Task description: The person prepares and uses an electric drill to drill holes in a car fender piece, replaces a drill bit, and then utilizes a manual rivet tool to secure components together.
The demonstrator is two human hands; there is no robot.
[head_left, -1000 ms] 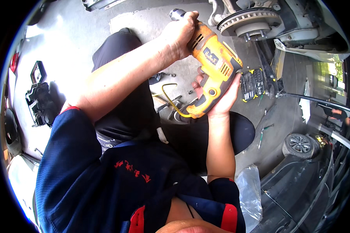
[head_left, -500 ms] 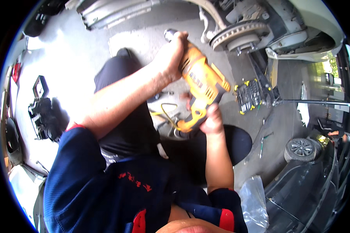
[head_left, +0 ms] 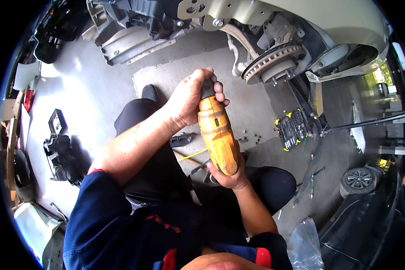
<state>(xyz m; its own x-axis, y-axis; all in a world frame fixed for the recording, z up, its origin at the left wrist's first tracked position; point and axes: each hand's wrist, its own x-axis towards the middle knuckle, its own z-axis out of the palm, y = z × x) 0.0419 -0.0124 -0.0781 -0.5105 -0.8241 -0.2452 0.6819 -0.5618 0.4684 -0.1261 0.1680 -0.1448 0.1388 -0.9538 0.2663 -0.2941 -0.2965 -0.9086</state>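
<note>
With the left hand (head_left: 189, 96) clamped round its nose and right hand (head_left: 234, 181) round its rear, the orange plastic power drill (head_left: 215, 135) is held, work beyond the fingers seemingly unstarted

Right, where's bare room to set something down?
Grey concrete floor shows bare between the yellow power drill and round grey brake disc, and between the black plastic car part and black trouser leg. Crowded: the small dark metal pieces and black-yellow tool set.
</note>
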